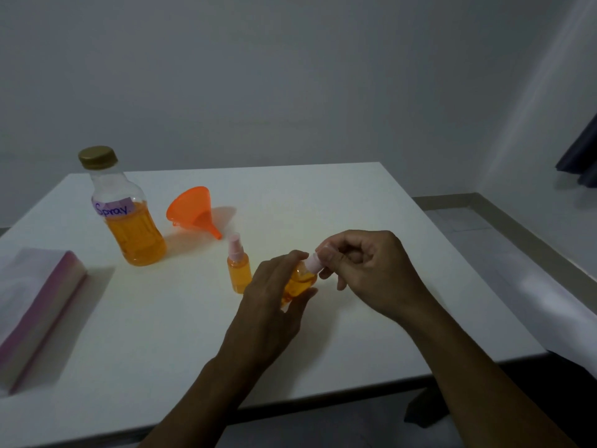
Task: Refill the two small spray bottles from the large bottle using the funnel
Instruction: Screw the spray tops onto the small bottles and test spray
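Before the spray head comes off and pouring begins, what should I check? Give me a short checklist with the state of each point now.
1. Left hand holds the small bottle by its body: ok.
2. Right hand grips its spray head: ok.
3. Spray head off: not ok, it sits on the neck.
4. Funnel ready: not ok, it lies on its side on the table.
5. Large bottle open: not ok, gold cap on.
6. Second small bottle stands upright: ok.
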### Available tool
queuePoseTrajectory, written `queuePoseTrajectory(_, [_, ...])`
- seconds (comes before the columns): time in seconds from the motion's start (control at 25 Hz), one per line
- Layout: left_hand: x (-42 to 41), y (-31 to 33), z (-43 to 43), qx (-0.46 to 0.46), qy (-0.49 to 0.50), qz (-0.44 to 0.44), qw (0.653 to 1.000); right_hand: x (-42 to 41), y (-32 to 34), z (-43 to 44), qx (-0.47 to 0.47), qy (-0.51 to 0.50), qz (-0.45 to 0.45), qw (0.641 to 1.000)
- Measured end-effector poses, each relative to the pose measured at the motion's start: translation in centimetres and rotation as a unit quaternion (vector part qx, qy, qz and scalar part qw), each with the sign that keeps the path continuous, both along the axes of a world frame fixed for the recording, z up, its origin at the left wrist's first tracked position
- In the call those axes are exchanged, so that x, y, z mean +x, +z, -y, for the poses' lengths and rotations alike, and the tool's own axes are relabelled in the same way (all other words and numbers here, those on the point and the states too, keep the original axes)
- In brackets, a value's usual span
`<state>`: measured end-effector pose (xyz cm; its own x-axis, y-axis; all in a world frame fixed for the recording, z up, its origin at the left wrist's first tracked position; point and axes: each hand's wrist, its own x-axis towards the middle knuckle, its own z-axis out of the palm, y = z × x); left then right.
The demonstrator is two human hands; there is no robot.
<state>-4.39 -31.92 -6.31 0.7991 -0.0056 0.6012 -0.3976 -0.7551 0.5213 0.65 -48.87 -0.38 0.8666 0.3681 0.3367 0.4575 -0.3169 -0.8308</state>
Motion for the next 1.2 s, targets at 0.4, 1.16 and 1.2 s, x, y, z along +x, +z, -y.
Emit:
queuePoseTrajectory(0.4, [-0.4,0.6,-0.1,-0.040,-0.021,-0.054,0.998,1.7,0.3,3.4,0.146,-0.147,-0.067,0.976])
queuePoseTrajectory(1.16, [-0.9,2.5,0.7,-0.113,-0.059,-0.098,0.987,2.6,-1.0,4.2,0.049,-0.179,-0.083,0.979])
queuePoseTrajectory(1.2, [-0.8,2.5,0.7,-0.107,-0.049,-0.092,0.989,2.6,-1.0,4.3,0.048,-0.179,-0.082,0.979])
